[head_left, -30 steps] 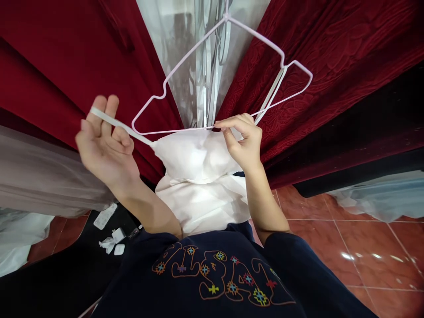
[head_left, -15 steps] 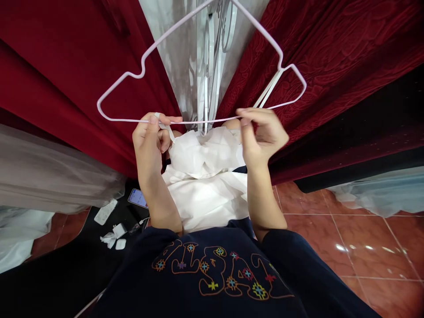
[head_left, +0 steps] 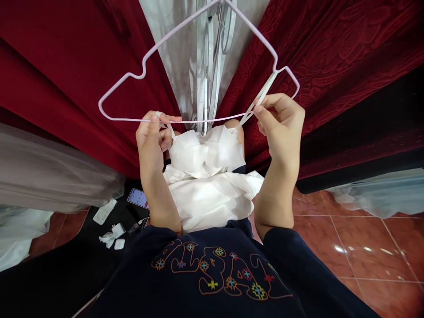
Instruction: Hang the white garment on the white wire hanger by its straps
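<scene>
Smooth red drapes [head_left: 66, 57], left; dark red drapes with raised floral pattern [head_left: 324, 48], right; pale grey backdrop [head_left: 170, 31] between, wall or cloth unclear; white metal-looking frame [head_left: 208, 66] upright before it; greyish sheer fabric [head_left: 46, 168] below the left drapes, white fabric [head_left: 20, 234] at far left edge; pale bluish sheer fabric [head_left: 384, 194] low right, under black fabric [head_left: 371, 132]; glossy reddish floor tiles [head_left: 367, 240], light joints, bright light reflections; black worktop [head_left: 62, 265] lower left, curved edge; light source out of view.

Navy shirt [head_left: 215, 282]: bears a row of outlined letters; complete word not legible. Phone [head_left: 138, 198]: screen characters too small to read reliably
</scene>
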A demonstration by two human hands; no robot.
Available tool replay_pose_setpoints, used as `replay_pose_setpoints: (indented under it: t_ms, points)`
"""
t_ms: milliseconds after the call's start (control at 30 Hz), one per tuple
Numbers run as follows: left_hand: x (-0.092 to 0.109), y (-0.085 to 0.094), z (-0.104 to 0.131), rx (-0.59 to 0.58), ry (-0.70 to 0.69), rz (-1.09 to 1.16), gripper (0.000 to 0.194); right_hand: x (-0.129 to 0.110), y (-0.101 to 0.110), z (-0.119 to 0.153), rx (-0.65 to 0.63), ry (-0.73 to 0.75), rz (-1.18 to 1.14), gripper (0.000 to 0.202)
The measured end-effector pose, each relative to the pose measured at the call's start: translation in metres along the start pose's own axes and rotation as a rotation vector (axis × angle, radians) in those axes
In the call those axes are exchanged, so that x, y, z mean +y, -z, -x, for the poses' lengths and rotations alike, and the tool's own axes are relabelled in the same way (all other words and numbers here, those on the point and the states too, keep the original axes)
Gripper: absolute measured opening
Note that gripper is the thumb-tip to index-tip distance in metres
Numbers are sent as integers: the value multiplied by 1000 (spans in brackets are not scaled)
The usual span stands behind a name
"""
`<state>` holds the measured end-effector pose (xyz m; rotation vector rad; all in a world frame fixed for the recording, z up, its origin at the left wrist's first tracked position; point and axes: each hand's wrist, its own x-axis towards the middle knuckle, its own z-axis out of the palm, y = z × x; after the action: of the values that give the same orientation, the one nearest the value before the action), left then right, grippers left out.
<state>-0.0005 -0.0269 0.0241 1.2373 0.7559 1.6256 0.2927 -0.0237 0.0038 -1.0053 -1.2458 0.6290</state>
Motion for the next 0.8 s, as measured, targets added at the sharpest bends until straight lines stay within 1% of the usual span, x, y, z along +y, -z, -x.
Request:
replay_pose_setpoints:
  t_ms: [100,200,267,333,400,433,467,533,567,600,633,700,733,767,800]
  points:
    - [0,2,1,-31,-7,-13,44,-11,-3,4,69,1,-56,22]
    - [-1,6,1,-47,-1,-4,44,-24,-4,-3,17,24,-92,25]
    - [-1,7,1,-70,6,1,44,-28,0,-16,33,74,-129,28]
    - [-1,7,1,-105,-1,13,44,-26,11,-31,135,155,-225,29]
    - [-1,6,2,-120,-16,18,44,-17,26,-42,284,221,-375,28]
    - [-1,5,2,-116,-20,15,44,-11,35,-44,358,230,-455,26]
    - [-1,4,2,-109,-24,13,44,-5,42,-43,409,201,-498,22]
    - [-1,3,3,-100,-26,18,44,5,51,-36,512,185,-531,24]
    - [-2,3,3,-103,-24,27,44,7,50,-31,539,212,-530,25]
    - [-3,2,3,-107,-24,40,44,7,45,-25,548,272,-521,24]
    - [-4,2,3,-115,-18,51,45,4,37,-18,533,345,-500,21]
    - [-6,2,4,-121,5,59,44,-6,13,-5,431,467,-412,10]
    - [-7,2,4,-117,18,56,44,-12,-1,1,354,441,-342,3]
    - [-9,2,4,-108,32,47,42,-18,-14,7,255,361,-267,3]
    - [-10,2,4,-96,46,35,41,-22,-25,12,123,275,-196,4]
